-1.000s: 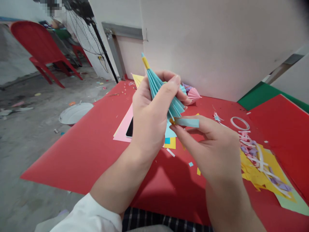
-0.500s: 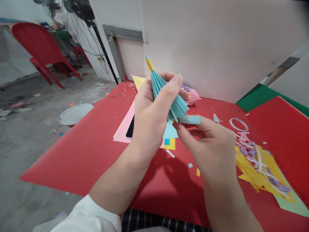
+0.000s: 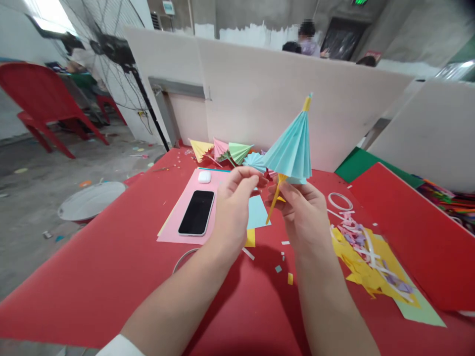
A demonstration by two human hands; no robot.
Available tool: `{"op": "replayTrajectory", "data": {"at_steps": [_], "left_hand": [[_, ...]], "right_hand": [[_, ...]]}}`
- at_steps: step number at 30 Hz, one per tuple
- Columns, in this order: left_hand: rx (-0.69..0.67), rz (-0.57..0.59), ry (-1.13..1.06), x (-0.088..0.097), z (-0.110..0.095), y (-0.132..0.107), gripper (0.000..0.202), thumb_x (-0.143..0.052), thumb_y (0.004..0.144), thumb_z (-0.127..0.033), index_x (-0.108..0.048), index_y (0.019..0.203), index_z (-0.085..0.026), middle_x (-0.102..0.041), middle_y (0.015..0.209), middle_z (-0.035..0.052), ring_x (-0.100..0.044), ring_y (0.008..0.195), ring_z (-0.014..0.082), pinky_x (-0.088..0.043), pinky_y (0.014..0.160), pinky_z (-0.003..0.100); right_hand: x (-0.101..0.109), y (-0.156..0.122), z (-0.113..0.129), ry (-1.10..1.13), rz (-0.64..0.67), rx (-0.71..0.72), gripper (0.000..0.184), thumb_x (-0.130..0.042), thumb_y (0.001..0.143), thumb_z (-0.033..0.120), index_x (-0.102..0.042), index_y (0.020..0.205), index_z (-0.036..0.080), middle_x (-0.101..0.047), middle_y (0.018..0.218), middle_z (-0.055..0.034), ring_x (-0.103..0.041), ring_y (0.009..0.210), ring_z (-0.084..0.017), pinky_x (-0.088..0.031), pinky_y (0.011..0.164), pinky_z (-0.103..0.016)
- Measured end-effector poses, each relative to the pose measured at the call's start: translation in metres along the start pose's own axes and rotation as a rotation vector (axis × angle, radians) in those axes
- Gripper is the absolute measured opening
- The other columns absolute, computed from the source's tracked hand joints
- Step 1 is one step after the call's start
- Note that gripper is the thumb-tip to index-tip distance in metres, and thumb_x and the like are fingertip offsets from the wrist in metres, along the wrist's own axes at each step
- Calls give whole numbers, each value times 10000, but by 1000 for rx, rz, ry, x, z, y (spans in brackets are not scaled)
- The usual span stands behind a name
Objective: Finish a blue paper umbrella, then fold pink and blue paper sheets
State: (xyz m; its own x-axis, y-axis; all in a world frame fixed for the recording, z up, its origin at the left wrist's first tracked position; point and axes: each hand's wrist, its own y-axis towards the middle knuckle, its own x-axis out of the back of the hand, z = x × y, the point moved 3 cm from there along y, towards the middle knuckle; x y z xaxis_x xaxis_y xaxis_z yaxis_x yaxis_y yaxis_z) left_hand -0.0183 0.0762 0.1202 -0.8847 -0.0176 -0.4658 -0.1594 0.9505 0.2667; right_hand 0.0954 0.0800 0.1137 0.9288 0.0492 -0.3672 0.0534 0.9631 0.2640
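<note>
A light-blue pleated paper umbrella (image 3: 291,151) stands tilted a little to the right, with a yellow wrapped tip and a thin yellow stick handle (image 3: 273,205). My right hand (image 3: 302,205) grips it at the top of the handle, just under the pleats. Beside it, my left hand (image 3: 237,202) is loosely curled, its fingers pointing toward the handle, with nothing visible in them. Under the left hand lie pink sheets and a light-blue sheet (image 3: 259,212) of paper.
A phone (image 3: 197,212) and a white earphone case (image 3: 204,176) lie on the pink paper (image 3: 166,225). Several folded paper umbrellas (image 3: 239,152) line the board behind. At right are a tape roll (image 3: 340,201), yellow paper scraps (image 3: 359,272) and a red board (image 3: 415,232).
The blue umbrella has passed from my left hand to my right and now tips rightward, its yellow handle showing. My left hand has let go. The view has tilted up.
</note>
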Motion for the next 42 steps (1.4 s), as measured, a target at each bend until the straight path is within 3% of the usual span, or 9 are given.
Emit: {"op": "replayTrajectory", "data": {"at_steps": [4, 9, 16, 24, 33, 42], "left_hand": [[-12, 94, 36, -10, 3, -6, 61, -617, 787, -234, -663, 793, -194, -653, 822, -7, -596, 759, 99, -483, 697, 201], [-32, 89, 47, -11, -2, -9, 84, -681, 750, -256, -680, 814, -202, -661, 835, -5, -614, 753, 102, -500, 662, 182], [-30, 102, 81, -6, 1, -3, 53, -699, 733, -255, -686, 748, -206, -629, 736, -24, -584, 670, 89, -495, 620, 179], [-82, 125, 151, -4, 3, -1, 59, -676, 761, -265, -711, 745, -220, -595, 689, -28, -563, 698, 101, -481, 666, 201], [-48, 211, 127, -4, -1, 3, 105, -687, 749, -258, -723, 841, -224, -676, 796, -4, -617, 805, 154, -497, 726, 246], [-73, 180, 159, -3, -2, 2, 143, -672, 758, -254, -719, 889, -223, -684, 838, 9, -616, 847, 176, -487, 757, 275]], "right_hand": [[-1, 0, 2, 64, 3, 12, 88, -705, 700, 276, -713, 782, 246, -698, 762, 1, -634, 667, -127, -540, 604, -276], [-2, -1, 1, 72, 16, 17, 97, -699, 705, 267, -714, 798, 243, -711, 797, -7, -652, 720, -150, -547, 665, -308], [-2, -1, 2, 4, 25, 8, 106, -698, 710, 285, -722, 804, 243, -715, 765, -13, -656, 686, -156, -552, 631, -310], [-1, -5, 10, -196, -62, 76, 155, -697, 706, 326, -725, 833, 242, -725, 819, -9, -666, 780, -176, -561, 692, -320], [0, -12, 15, -493, -156, 190, 152, -653, 744, 326, -721, 864, 262, -723, 785, 22, -658, 695, -147, -540, 626, -269], [0, -12, 14, -609, -205, 236, 140, -649, 736, 344, -727, 805, 250, -714, 737, 10, -643, 657, -147, -512, 587, -265]]}}
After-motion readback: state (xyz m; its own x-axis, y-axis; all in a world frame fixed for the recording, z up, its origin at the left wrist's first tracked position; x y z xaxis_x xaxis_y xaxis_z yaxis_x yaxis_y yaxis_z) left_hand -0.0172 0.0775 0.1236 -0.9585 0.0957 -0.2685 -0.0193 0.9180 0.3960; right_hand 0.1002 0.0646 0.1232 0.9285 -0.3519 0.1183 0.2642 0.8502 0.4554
